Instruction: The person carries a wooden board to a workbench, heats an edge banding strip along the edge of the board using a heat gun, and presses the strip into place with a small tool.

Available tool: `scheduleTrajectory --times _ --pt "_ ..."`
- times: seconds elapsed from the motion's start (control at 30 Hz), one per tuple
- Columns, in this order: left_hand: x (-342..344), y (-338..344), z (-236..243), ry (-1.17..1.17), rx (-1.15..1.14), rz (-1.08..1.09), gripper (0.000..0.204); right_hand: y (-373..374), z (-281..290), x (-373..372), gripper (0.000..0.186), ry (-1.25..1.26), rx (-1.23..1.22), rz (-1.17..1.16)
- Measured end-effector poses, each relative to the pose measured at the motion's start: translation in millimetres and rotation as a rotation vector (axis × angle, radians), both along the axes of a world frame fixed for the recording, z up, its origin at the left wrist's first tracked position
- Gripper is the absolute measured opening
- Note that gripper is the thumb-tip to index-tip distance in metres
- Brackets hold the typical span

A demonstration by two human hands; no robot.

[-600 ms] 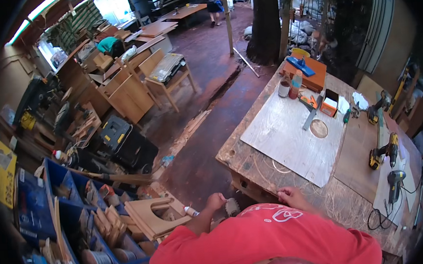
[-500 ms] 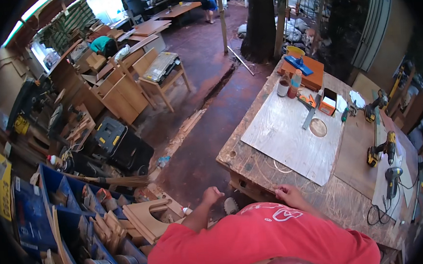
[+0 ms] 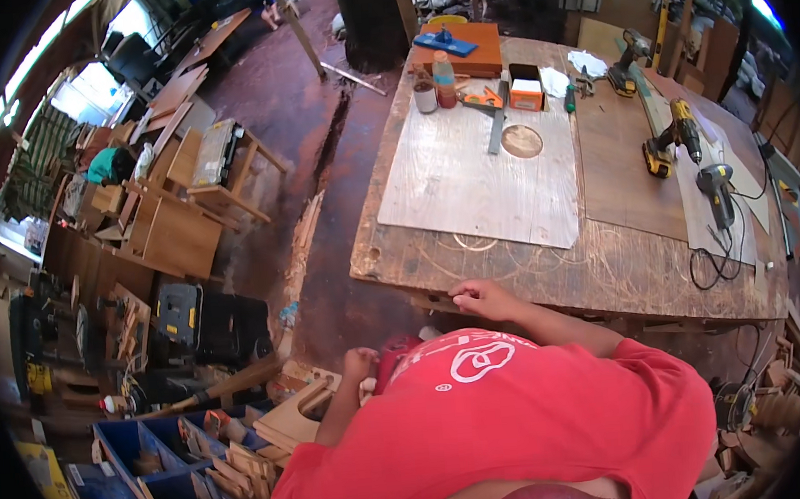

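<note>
Scarred wooden workbench (image 3: 513, 269) under plywood sheet (image 3: 470, 189), yellow drill (image 3: 670, 138).

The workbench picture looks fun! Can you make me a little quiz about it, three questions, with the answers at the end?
1. True or false: the right hand rests on the front edge of the workbench.
2. What shape is the hole cut in the pale plywood sheet? A) square B) round C) triangle
3. Fill in: the yellow and black tool lying on the bench's right side is a cordless ____.

Key:
1. True.
2. B, round.
3. Drill. The left hand is down off the bench, above the wooden pieces on the floor.
</note>
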State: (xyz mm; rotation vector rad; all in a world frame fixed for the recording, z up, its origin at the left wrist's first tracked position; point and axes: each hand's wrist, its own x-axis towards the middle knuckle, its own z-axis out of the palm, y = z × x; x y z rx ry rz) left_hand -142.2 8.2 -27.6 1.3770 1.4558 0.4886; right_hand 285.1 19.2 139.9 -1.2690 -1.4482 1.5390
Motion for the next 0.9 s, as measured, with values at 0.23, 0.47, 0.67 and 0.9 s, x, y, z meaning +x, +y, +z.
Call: scheduleTrajectory --times 0.23,0.47,0.67,0.9 --pt "12.0 15.3 86.5 0.534 0.047 -0.001 0.008 -17.9 -10.2 -11.9 0.029 0.066 -0.074 -0.017" --pt "-17.5 90.4 60.9 0.385 0.043 -0.045 0.018 26.0 6.2 -75.9 0.028 0.075 -0.137 -0.076" --pt "-125.3 156.0 -10.6 0.295 0.144 0.045 0.022 122.2 1.2 -199.4 0.026 -0.011 -0.147 -0.008" --pt "-324.9 136.6 -35.9 0.397 -0.029 0.164 0.038 230.1 -3.3 -308.4 0.039 -0.515 0.057 0.36"
